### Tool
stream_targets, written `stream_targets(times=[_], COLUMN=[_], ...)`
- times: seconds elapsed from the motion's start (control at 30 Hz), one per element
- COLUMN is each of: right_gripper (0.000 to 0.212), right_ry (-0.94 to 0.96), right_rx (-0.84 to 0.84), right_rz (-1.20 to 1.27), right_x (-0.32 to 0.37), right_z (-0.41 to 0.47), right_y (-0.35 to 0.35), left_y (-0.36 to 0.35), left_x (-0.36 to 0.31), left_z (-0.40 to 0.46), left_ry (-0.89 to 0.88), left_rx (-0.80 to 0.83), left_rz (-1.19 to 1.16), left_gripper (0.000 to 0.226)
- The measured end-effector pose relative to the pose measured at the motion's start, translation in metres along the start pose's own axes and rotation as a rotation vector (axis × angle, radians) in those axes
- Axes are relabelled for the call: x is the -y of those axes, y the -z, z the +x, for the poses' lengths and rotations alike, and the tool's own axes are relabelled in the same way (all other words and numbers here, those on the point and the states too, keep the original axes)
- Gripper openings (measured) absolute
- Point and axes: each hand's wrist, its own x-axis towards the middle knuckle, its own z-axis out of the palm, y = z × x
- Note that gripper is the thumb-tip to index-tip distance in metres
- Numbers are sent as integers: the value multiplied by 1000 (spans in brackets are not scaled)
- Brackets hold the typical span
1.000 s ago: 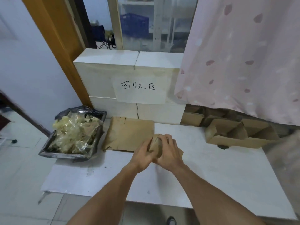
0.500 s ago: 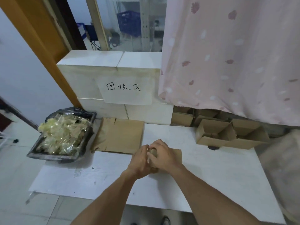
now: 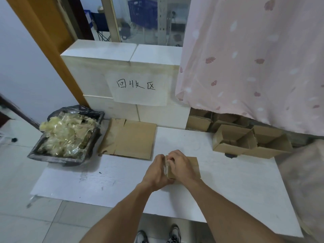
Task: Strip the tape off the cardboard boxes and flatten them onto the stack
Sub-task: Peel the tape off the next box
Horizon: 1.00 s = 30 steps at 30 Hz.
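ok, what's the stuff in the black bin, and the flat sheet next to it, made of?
Bin contents: looks like clear plastic packing tape, glossy and yellowish, crumpled in see-through ribbons. Flat sheet: brown matte cardboard, with cut flap slits at its edges; probably corrugated, though no fluting shows. Black bin itself: likely plastic, lined with a black bag.

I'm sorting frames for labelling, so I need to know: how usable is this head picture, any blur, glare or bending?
Head view: soft, even light. Wide-angle bending bows the orange door frame and the table edges. The bin casts a soft shadow on the table. Left hand and right hand are slightly soft round the small cardboard box; the right edge smears.
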Motion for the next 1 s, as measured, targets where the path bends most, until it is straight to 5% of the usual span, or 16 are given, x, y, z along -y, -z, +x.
stream_targets(times=[0.13,0.57,0.77,0.93,1.0], right_gripper=[17,12,5,62,68], right_ry=[-64,-311,-263,-98,-98], right_rx=[-62,-361,-407,-191,-182], right_rz=[-175,320,231,-106,-163], right_x=[10,19,17,18,20], right_z=[7,22,21,13,12], right_y=[0,10,10,-1,-7], left_y=[10,36,36,35,35], left_x=[-11,5,12,4,5], left_z=[3,12,13,17,18], left_ry=[-29,-102,-117,-122,-127], left_rx=[-56,-216,-299,-411,-408], left_rz=[2,236,325,365,413], left_gripper=[74,109,100,89,88])
